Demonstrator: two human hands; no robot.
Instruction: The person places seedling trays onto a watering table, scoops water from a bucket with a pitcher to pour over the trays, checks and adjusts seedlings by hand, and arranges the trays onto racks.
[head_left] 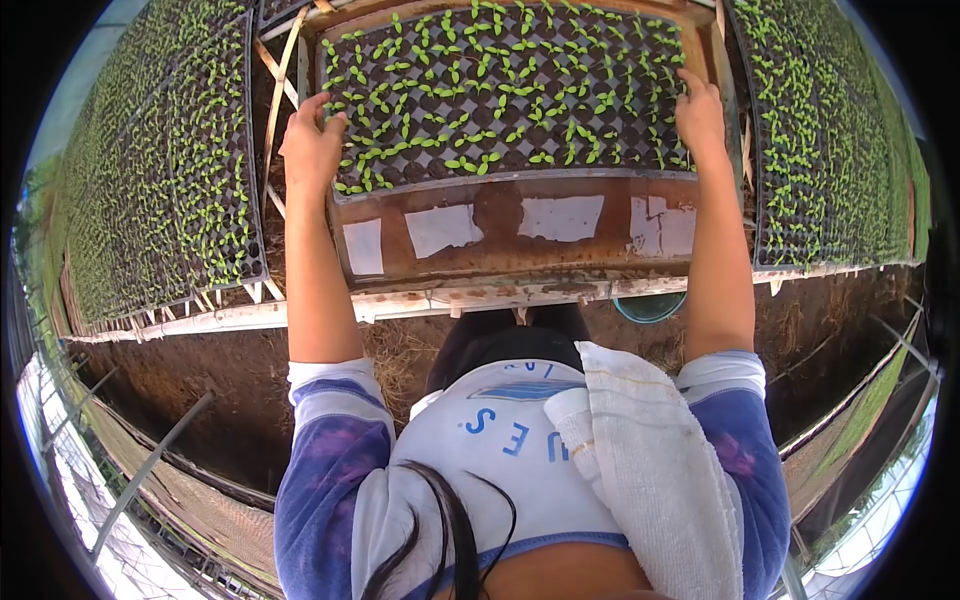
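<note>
A dark seedling tray (420,180) full of small green seedlings sits in a shallow brown basin (490,255) that holds water, with pale reflections along its near side. My left hand (313,143) is at the tray's left edge, thumb and fingers curled around the rim. At the right edge, my right hand (699,115) has its fingers bent against the tray's side. Both hands are level with the middle of the tray, one on each side. The tray lies toward the far side of the basin.
More seedling trays stand at the left (200,180) and the right (800,150) on a slatted bench (230,318). A green bucket (650,307) is below the bench edge. A white towel (655,460) hangs over my front.
</note>
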